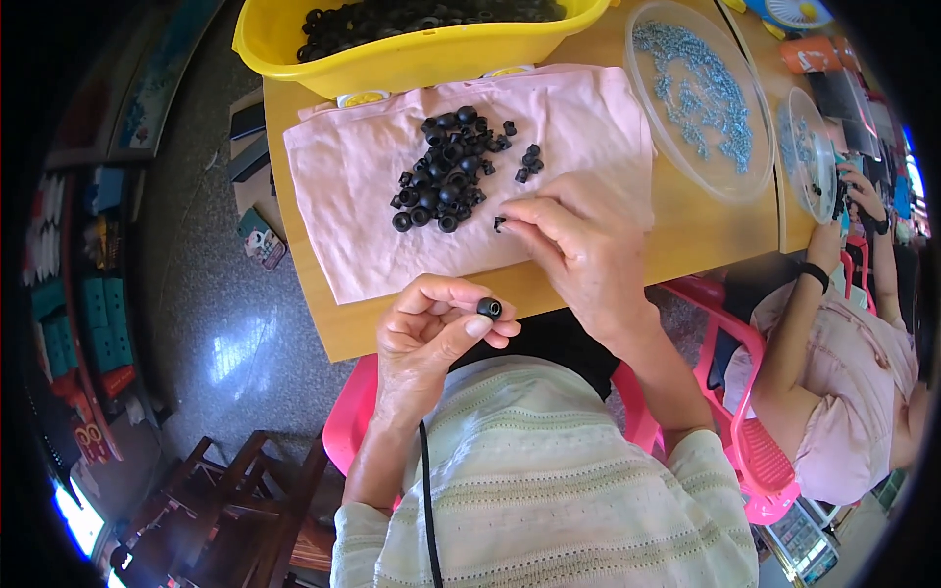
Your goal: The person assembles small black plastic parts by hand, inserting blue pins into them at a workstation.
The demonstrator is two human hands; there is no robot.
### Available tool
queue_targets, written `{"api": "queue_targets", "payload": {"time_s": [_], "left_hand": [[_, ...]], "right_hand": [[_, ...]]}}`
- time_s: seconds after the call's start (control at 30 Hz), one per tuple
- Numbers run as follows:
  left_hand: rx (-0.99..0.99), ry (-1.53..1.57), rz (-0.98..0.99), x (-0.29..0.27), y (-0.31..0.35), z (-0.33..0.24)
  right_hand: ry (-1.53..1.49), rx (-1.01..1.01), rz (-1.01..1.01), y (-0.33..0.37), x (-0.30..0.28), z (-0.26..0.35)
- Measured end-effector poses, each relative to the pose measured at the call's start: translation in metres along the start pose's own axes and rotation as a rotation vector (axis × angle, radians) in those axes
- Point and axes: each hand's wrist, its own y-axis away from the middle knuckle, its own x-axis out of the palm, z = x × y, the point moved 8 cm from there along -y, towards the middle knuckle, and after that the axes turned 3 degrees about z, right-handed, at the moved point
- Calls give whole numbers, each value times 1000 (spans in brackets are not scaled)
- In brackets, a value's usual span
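Between thumb and fingers, my left hand (431, 328) pinches a small round black part (489, 309) with a ringed opening facing up. It is held just off the table's near edge. My right hand (583, 250) pinches a tiny black piece (499, 223) at its fingertips, over the pink cloth (578, 122). A heap of black round parts (446, 171) lies on the cloth, beyond my left hand. To the right of that heap sits a little cluster of small black pieces (529, 164). The two held parts are apart from each other.
A yellow tub (421, 51) full of black parts stands at the table's far side. At the right, a clear round tray (642, 127) holds many small bluish metallic pieces; a smaller tray (807, 157) is beyond it. Another person (833, 372) sits at the right, near a pink chair (750, 421).
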Motion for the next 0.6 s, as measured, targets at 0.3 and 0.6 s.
{"api": "queue_targets", "payload": {"time_s": [0.3,0.6], "left_hand": [[20,-33,-23,-4,4,-3],[-77,209,28,-1,2,5]], "right_hand": [[-4,52,57,3,5,5],[-703,177,229,13,-14,12]]}}
